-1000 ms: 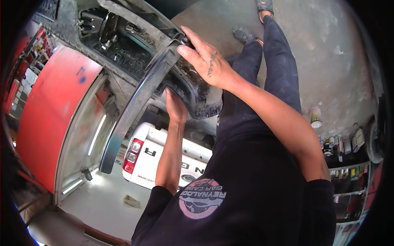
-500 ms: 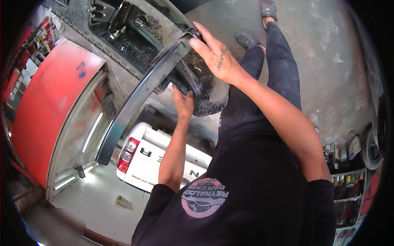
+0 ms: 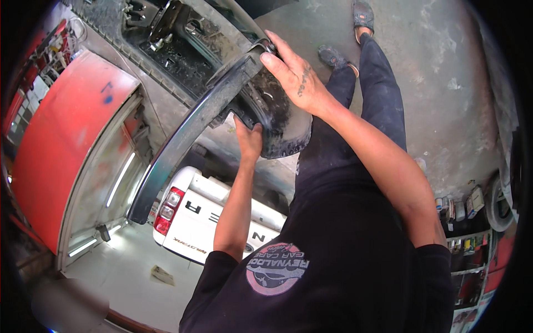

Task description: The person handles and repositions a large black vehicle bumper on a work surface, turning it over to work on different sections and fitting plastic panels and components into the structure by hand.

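A long, curved black vehicle body panel (image 3: 186, 130), dusty and scuffed, arcs from the upper middle down to the left. My right hand (image 3: 297, 80) is closed on its upper end, thumb lying over the edge and fingertips partly hidden. Lower down, my left hand (image 3: 249, 139) grips the black bracket-like underside of the same part, its fingers mostly out of sight behind it. A broad dusty black section (image 3: 286, 130) of the part rests close to my body. Whether it touches my clothes I cannot tell.
Beyond the panel lies a large black moulded car part (image 3: 214, 41) with open recesses. A red body panel (image 3: 72, 144) stands at left, and a white pickup (image 3: 191, 222) is lower left. Shelves with cans (image 3: 469, 244) and a tyre (image 3: 499, 205) are at right.
Both hands keep their grip on the black panel, which has barely moved. The surroundings at left, with the white pickup and the red panel, have shifted slightly left in view.
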Tool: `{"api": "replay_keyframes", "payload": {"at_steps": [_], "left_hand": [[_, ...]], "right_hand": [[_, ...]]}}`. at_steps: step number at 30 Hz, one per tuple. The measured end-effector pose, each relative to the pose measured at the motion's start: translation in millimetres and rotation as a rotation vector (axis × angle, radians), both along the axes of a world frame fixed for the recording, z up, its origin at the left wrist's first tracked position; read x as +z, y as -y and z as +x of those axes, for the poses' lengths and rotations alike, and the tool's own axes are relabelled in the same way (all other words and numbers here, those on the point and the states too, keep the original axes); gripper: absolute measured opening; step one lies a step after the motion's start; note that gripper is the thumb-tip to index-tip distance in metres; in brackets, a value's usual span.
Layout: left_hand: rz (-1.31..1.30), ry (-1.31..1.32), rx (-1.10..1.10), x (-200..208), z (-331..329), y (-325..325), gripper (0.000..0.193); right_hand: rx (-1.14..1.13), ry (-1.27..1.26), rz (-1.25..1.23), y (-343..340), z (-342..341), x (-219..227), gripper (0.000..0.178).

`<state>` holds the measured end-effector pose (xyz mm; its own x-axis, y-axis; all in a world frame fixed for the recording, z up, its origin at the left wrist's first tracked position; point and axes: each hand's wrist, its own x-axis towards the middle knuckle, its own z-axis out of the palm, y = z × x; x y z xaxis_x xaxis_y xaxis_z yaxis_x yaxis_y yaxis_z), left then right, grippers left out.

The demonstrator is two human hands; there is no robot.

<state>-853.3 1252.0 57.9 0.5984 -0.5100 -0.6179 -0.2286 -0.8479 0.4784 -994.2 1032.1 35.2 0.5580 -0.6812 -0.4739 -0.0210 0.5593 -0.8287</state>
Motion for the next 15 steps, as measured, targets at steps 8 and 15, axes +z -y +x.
{"api": "replay_keyframes", "payload": {"at_steps": [8, 15], "left_hand": [[-0.098, -0.327, 0.421, 10.2, -3.0, 18.4, 0.066], [-0.258, -0.297, 0.719, -5.7, 23.2, 31.1, 0.026]], "right_hand": [[0.025, -0.029, -0.016, -1.2, -1.7, -4.4, 0.075], [0.022, -0.032, -0.058, -3.6, 1.4, -5.1, 0.074]]}}
